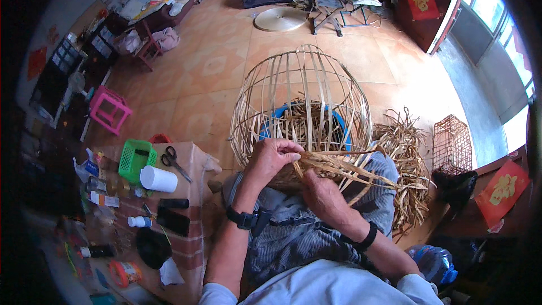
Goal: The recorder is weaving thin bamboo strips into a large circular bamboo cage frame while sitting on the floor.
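Note:
A large open-ribbed basket frame of pale bamboo strips stands in front of my knees, its narrower end away from me. My left hand is at its near edge, thumb and fingers pinched on dried brown plant strips. The right hand is just to the right and nearer me, closed on the same strips, whose long ends fan out to the right over my thigh. Exactly how the strips pass round the near ribs is hidden by my fingers. Through the ribs shows a blue tub with more dried strips in it.
A heap of dried strips lies right, beside a wire cage. At left, a cloth-covered table holds scissors, a green basket, a white canister and a phone. A pink stool stands beyond.

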### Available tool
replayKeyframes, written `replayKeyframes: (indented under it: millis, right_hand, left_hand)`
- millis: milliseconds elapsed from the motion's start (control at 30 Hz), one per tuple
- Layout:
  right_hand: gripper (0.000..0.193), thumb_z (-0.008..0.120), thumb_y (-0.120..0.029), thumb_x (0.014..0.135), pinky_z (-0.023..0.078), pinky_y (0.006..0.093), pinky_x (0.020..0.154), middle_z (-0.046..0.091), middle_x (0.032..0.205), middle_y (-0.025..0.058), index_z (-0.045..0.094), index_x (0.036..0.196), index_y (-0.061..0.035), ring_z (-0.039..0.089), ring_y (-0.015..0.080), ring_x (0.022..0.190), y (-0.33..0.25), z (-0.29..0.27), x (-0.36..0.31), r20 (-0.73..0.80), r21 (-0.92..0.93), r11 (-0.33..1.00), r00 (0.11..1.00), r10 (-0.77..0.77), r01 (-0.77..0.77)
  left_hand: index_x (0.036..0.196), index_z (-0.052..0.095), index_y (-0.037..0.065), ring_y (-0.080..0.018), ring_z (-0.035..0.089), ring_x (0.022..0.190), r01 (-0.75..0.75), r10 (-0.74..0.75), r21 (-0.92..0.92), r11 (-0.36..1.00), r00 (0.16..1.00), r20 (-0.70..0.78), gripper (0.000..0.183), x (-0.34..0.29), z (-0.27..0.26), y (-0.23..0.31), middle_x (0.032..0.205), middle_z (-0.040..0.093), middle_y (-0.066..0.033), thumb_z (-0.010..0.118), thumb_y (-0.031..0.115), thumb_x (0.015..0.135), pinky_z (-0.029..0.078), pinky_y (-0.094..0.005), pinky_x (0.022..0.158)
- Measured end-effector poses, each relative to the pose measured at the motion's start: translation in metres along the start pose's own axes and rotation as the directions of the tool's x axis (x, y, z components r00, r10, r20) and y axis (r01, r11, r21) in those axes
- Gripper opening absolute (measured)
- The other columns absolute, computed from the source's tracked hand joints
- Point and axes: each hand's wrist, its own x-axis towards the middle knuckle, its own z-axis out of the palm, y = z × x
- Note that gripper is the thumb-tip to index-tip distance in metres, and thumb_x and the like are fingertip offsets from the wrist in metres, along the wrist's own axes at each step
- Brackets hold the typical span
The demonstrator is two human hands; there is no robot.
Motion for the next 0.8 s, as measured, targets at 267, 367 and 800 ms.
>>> replayKeyframes:
  millis: [267, 367, 800]
  right_hand:
    - [0.016, 0.061, -0.019, 0.11, 0.046, 0.0367, 0.05, 0.063, 0.076, 0.0091, 0.055, 0.11, -0.0045, 0.061, 0.0241, 0.057, -0.03, 0.008, 0.021, 0.475, 0.766, 0.374, 0.852, 0.22, -0.523]
    - [0.021, 0.057, -0.025, 0.114, 0.044, 0.0264, 0.047, 0.057, 0.074, 0.0003, 0.059, 0.118, -0.0052, 0.054, 0.012, 0.054, -0.018, -0.039, 0.02, 0.504, 0.841, 0.139, 0.851, 0.148, -0.522]
    - [0.03, 0.049, -0.025, 0.114, 0.056, 0.0339, 0.056, 0.063, 0.074, 0.0091, 0.057, 0.124, 0.0018, 0.067, 0.0226, 0.063, 0.003, -0.162, -0.035, -0.122, 0.991, -0.055, 0.992, -0.038, 0.12]
  left_hand:
    - [0.114, 0.081, 0.003, -0.0158, 0.077, 0.096, 0.065, -0.064, 0.022, 0.998, 0.997, -0.031, 0.02, -0.004, 0.006, -0.001, 0.101, 0.082, -0.0095, 0.077, 0.007, 0.095, 0.059, -0.0318, 0.089]
    - [0.123, 0.078, 0.005, -0.0282, 0.078, 0.105, -0.141, 0.145, 0.198, 0.97, 0.989, -0.007, 0.026, -0.019, 0.002, -0.003, 0.113, 0.08, -0.0156, 0.073, 0.01, 0.098, 0.06, -0.0373, 0.093]
    - [0.115, 0.078, 0.009, -0.0334, 0.075, 0.103, -0.198, 0.271, 0.279, 0.94, 0.928, -0.255, 0.027, -0.033, 0.034, -0.005, 0.109, 0.08, -0.0125, 0.082, 0.015, 0.089, 0.058, -0.044, 0.091]
